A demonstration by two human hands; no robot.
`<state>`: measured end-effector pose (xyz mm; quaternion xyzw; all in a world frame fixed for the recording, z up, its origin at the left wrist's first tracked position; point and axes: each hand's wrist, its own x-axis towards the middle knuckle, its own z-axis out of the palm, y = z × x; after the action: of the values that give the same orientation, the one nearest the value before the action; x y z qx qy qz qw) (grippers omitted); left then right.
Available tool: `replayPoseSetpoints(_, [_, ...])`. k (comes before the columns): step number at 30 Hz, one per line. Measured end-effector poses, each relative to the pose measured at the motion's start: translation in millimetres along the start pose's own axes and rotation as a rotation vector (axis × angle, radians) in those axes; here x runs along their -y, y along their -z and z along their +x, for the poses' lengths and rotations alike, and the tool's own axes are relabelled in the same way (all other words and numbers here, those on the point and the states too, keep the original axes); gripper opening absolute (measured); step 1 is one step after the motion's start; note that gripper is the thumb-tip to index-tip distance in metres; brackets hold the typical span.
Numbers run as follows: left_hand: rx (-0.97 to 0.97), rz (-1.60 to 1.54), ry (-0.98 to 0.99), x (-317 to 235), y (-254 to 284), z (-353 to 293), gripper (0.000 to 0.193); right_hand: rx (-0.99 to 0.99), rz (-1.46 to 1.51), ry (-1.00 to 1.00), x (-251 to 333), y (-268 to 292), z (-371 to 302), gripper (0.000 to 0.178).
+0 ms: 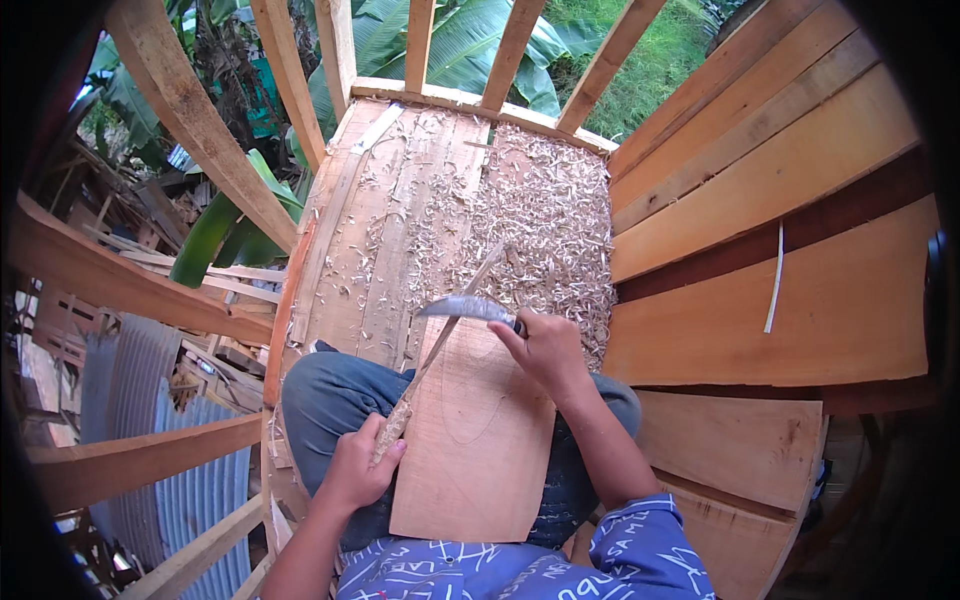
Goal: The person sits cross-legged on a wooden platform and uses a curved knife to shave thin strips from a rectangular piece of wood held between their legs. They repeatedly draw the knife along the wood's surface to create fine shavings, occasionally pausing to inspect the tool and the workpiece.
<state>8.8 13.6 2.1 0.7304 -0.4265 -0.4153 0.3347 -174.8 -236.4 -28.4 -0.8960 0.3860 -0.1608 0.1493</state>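
Note:
In my right hand (pixel 548 350) is the dark handle of a curved knife (pixel 466 308), its blade pointing left and crossing a long thin wooden stick (pixel 440 342). My left hand (pixel 362 464) is closed round the stick's thicker, rough lower end. From there the stick slants up and away to the right, its far tip over the shavings. Across my lap lies a flat wooden board (pixel 478 440) with a faint curved line on its face, below the stick and knife. My fingers partly hide the knife's handle.
Curled wood shavings (pixel 555 220) cover much of the plank floor (pixel 385 240) ahead. Upright wooden slats (pixel 295 80) fence the far and left sides. A plank wall (pixel 770 300) stands close on the right. Beyond the left rails are corrugated sheets (pixel 205 490) and banana leaves (pixel 205 240).

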Motion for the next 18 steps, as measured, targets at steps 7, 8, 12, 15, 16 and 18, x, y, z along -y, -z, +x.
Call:
replayPoseSetpoints(7, [0.022,-0.049,-0.037,-4.1,-1.9,-4.0,0.023,-0.057,0.155,-0.382,-17.8,28.3,5.1,0.063])
replayPoseSetpoints(8, [0.028,-0.036,-0.044,-6.4,-0.6,-5.5,0.023,-0.018,0.127,-0.314,-3.2,30.4,-9.7,0.064])
replayPoseSetpoints(12, [0.047,-0.015,-0.079,-17.2,-1.7,-13.4,0.021,-0.034,0.137,-0.261,12.4,30.1,-44.7,0.062])
replayPoseSetpoints(15, [0.042,-0.038,-0.083,-23.6,-7.2,-22.1,0.022,-0.097,0.251,-0.425,1.1,44.1,-57.7,0.060])
replayPoseSetpoints(16, [0.020,-0.062,-0.099,-22.0,-9.4,-24.2,0.022,-0.123,0.323,-0.455,-5.7,46.7,-62.1,0.061])
replayPoseSetpoints(18, [0.000,-0.093,-0.108,-25.7,-9.7,-24.7,0.025,-0.160,0.465,-0.505,-14.0,50.5,-72.0,0.061])
